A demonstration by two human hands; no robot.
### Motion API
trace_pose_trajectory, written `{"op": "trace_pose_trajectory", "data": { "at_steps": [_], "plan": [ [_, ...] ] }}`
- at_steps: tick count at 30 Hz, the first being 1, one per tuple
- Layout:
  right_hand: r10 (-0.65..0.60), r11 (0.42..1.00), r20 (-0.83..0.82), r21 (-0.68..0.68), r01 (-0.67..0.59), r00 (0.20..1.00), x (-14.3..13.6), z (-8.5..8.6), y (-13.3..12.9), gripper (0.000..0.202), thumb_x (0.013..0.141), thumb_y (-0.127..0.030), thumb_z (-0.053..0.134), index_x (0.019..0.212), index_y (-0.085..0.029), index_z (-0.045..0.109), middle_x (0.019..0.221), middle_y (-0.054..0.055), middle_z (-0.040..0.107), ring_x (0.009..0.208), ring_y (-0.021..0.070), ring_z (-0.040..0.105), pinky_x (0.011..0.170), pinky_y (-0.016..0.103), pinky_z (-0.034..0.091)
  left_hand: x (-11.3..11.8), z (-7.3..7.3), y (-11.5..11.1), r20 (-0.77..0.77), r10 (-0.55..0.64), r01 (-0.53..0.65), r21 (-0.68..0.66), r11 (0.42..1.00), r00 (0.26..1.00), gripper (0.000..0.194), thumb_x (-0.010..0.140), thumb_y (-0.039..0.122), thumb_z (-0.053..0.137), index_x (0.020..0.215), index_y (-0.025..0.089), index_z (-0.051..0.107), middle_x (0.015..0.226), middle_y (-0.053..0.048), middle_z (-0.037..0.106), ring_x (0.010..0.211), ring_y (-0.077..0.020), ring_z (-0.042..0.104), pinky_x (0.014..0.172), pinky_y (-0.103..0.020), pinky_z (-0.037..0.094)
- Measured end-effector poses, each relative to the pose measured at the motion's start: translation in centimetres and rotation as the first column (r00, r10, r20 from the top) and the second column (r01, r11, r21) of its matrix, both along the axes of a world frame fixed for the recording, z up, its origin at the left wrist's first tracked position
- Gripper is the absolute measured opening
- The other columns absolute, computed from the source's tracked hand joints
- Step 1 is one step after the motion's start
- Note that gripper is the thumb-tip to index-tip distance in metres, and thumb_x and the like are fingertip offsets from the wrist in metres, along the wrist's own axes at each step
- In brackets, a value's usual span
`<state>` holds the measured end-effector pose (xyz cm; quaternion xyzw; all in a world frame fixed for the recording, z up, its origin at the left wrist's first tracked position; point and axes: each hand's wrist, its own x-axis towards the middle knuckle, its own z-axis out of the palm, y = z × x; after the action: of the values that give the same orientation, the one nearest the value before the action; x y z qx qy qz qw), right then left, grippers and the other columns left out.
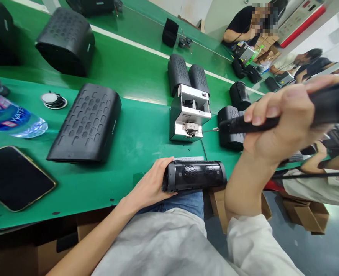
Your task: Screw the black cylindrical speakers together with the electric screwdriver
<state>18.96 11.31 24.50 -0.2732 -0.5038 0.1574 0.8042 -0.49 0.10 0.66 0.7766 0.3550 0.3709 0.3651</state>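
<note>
My left hand [153,178] grips the left end of a black speaker housing [196,175], which lies on its side at the table's front edge, above my lap. Two round perforated patches show on its face. In my raised right hand [287,119] is a black electric screwdriver [333,102], fingers wrapped round its body. Its thin bit points left to the front outlet of a silver screw feeder [174,119]. Whether the bit touches a screw there is too small to tell.
On the green table [140,126] stand several black speaker shells, one large textured shell [85,122] at left. A phone [17,178], a water bottle [14,117] and round speaker drivers [53,100] lie further left. Cardboard boxes [304,214] sit on the floor. Co-workers [241,25] sit at right.
</note>
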Motion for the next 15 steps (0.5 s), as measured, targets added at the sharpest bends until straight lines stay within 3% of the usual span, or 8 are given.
{"op": "trace_pose_trajectory", "data": {
  "at_steps": [2,6,15],
  "plan": [
    [-0.070,0.997,0.113,-0.011,0.072,0.991,-0.1,-0.7,1.4,0.022,0.094,-0.023,0.078,0.092,-0.030,0.058,0.060,-0.010,0.040,0.044,0.0131,0.040,0.044,0.029,0.036,0.0,0.0,0.0,-0.002,0.000,0.000,-0.005,1.000,1.000,0.128,0.084,0.022,0.099,0.181,0.036,0.017,0.168,-0.021,0.052,0.157,-0.0461,0.058,0.127,-0.070,0.057],
    [-0.076,0.988,0.245,-0.109,0.106,0.966,0.1,-2.1,3.2,0.034,0.096,-0.050,0.090,0.093,-0.033,0.061,0.062,-0.007,0.043,0.047,0.0164,0.041,0.047,0.036,0.040,0.0,0.1,0.0,-0.005,0.000,0.000,-0.010,1.000,1.000,0.126,0.084,0.023,0.099,0.180,0.036,0.018,0.167,-0.021,0.052,0.157,-0.0457,0.059,0.127,-0.070,0.057],
    [-0.051,0.983,0.288,-0.153,0.098,0.956,0.7,-2.4,4.0,0.046,0.094,-0.069,0.088,0.086,-0.036,0.057,0.064,-0.005,0.043,0.046,0.0153,0.032,0.043,0.037,0.035,-0.1,0.2,0.0,-0.037,-0.008,0.007,-0.014,1.000,0.999,0.130,0.085,0.022,0.099,0.181,0.037,0.012,0.168,-0.021,0.050,0.157,-0.0462,0.058,0.127,-0.068,0.056]
  ]
}}
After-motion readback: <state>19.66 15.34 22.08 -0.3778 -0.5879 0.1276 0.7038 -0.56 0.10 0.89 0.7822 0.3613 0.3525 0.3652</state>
